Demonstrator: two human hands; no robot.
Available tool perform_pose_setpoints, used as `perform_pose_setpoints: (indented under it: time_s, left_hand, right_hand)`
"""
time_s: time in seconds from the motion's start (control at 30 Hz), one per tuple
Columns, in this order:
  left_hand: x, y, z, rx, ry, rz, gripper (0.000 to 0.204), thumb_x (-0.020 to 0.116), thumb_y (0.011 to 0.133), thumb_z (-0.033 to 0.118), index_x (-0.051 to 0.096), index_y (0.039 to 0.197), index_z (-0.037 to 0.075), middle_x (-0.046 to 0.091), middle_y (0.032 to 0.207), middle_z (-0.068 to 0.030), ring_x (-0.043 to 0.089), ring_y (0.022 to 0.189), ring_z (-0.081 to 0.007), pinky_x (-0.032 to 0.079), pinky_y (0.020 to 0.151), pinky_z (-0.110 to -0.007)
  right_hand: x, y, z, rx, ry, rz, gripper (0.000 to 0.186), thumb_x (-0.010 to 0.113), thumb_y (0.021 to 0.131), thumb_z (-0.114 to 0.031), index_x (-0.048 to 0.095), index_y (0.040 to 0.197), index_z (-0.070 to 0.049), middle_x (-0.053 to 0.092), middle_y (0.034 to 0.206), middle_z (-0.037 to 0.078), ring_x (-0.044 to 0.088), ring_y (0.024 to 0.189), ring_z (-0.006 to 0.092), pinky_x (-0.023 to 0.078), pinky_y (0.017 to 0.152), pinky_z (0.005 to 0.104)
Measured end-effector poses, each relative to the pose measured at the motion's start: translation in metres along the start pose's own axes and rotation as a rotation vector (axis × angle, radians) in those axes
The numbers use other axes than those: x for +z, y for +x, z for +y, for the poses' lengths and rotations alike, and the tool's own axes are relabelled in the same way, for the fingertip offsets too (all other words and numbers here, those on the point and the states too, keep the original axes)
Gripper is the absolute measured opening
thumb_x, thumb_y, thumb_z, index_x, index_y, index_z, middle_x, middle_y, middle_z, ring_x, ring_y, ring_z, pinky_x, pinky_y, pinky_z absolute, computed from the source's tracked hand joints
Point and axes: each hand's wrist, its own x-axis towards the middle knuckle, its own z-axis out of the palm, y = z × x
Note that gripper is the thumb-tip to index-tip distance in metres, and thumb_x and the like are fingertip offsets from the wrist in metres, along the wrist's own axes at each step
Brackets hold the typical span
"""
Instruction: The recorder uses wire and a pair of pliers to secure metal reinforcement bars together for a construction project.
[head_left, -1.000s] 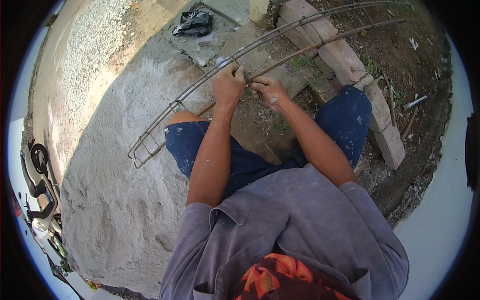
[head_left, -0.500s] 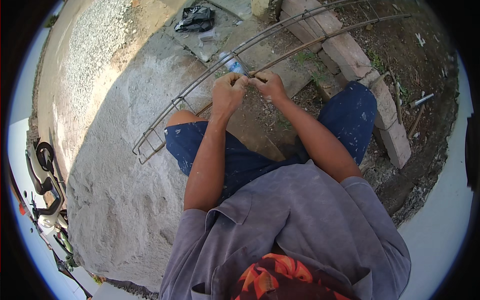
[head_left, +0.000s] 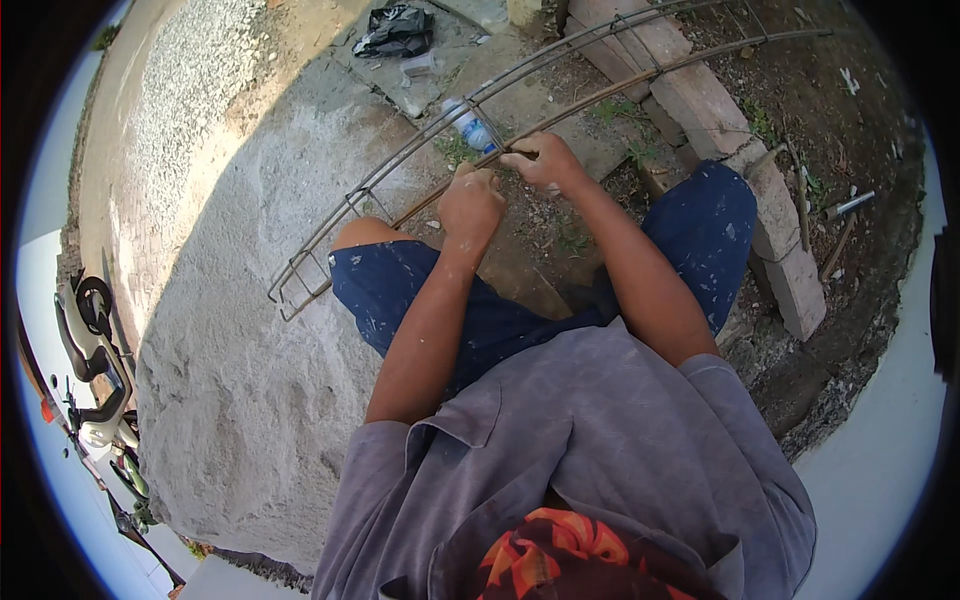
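Closest are two knees in dark blue cloth shorts with white specks (head_left: 400,290). Past them, the left hand (head_left: 473,208) has its fingers curled in, right by the low bar; I can't tell if they hold anything. The right hand (head_left: 548,165) has its fingers bent, with the tips at the same bar. They look pinched, but what's between them is hidden.

The long, thin frame of grey and brown metal bars (head_left: 600,96) slants just beyond the knees, from over the rough grey sand pile (head_left: 250,400) to over the pinkish stone blocks (head_left: 700,105). Bent metal rings already cross it in several places, so its shape looks mostly made. The ring corner by the hands seems to be what's left; I can't see whether it's fastened.
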Motion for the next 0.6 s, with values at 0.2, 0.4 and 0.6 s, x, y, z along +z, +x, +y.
perform_pose_setpoints:
  time_s: [0.2,0.4,0.6]
  left_hand:
    - [0.008,0.001,-0.006,0.089,0.113,0.051,0.019,0.058,0.085,0.02,0.069,0.089,0.006,0.063,0.088,-0.015,0.064,0.082,-0.0331,0.05,0.071,-0.045]
    - [-0.033,0.013,0.006,0.023,-0.076,0.148,0.027,0.058,0.086,0.027,0.071,0.093,0.004,0.067,0.095,-0.0184,0.064,0.088,-0.0357,0.051,0.076,-0.043]
    - [-0.019,0.099,-0.042,0.085,0.119,-0.402,0.029,0.059,0.089,0.03,0.07,0.092,0.004,0.068,0.091,-0.019,0.064,0.087,-0.0326,0.049,0.078,-0.038]
  right_hand:
    - [0.003,-0.003,-0.009,0.094,-0.103,-0.081,0.026,0.071,0.079,-0.033,0.072,0.086,-0.007,0.066,0.085,0.013,0.062,0.08,0.0312,0.049,0.071,0.0377]
    - [0.014,-0.011,-0.005,-0.002,-0.201,0.181,0.024,0.07,0.081,-0.034,0.073,0.09,-0.012,0.066,0.088,0.01,0.064,0.083,0.03,0.05,0.073,0.0388]
    - [0.019,-0.01,-0.012,-0.009,-0.25,0.209,0.024,0.068,0.083,-0.033,0.072,0.093,-0.012,0.066,0.091,0.01,0.063,0.084,0.0311,0.049,0.072,0.0389]
